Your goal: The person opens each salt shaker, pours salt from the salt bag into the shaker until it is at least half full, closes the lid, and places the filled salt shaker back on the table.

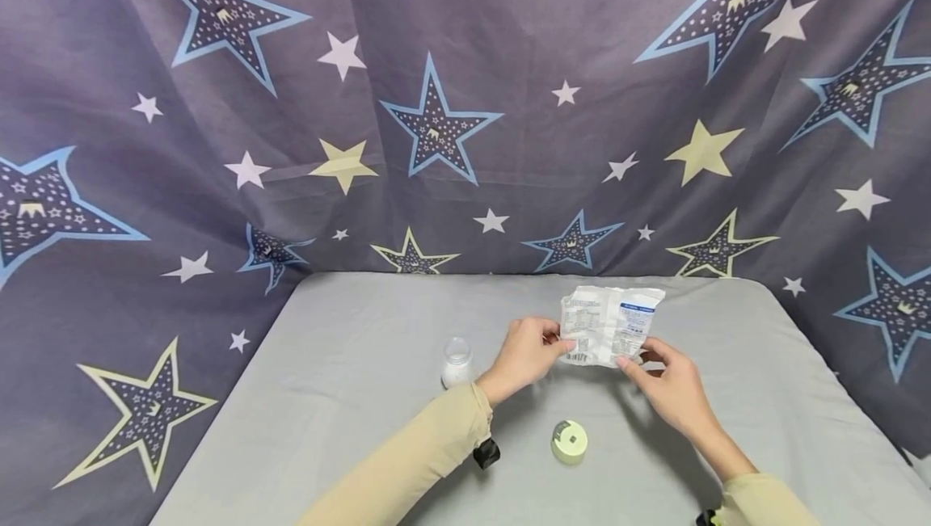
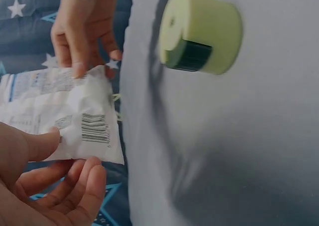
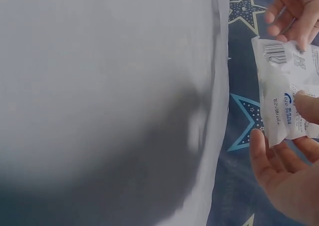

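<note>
A white printed plastic packet is held up above the grey surface, its back with a barcode and small print facing the head camera. My left hand pinches its left lower edge, thumb in front and fingers behind. At the right lower corner my right hand pinches the packet in the same way. In the left wrist view the packet spans both hands, and its barcode shows clearly. The right wrist view has the packet at its right edge. What is inside the packet cannot be seen.
A small clear jar with white contents stands left of my left forearm. Below the packet, between the forearms, lies a round pale green object with a dark window in its side. A starry dark curtain hangs behind the grey-covered table.
</note>
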`<state>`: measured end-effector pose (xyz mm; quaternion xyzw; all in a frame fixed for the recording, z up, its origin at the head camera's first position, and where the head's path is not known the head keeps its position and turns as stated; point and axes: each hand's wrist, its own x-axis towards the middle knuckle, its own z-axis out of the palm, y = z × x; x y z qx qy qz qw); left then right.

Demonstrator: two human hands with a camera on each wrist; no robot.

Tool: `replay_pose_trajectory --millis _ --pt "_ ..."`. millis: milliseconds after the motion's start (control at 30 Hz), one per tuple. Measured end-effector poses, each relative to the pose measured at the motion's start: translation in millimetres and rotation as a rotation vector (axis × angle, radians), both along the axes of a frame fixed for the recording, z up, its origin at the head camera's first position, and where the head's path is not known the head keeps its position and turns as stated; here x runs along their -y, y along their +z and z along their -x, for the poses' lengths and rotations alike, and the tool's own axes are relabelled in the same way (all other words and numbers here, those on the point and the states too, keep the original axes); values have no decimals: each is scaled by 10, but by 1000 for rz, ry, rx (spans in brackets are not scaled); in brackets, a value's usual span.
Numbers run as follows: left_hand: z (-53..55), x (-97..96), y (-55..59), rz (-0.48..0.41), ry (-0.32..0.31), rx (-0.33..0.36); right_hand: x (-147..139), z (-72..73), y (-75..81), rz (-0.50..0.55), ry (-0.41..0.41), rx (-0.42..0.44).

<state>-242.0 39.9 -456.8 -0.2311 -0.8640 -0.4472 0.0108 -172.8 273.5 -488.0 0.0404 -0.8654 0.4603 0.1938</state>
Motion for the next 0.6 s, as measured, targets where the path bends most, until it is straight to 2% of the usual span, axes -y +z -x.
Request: replay_pose_trajectory --millis 233,400,600 --pt "58 -94 -55 73 0 -34 -69 60 -12 -26 53 5" --pt "117 -188 -72 96 -36 -80 -147 93 -8 -69 119 46" --pt "186 -277 -117 113 -53 -71 -244 159 44 -152 195 27"
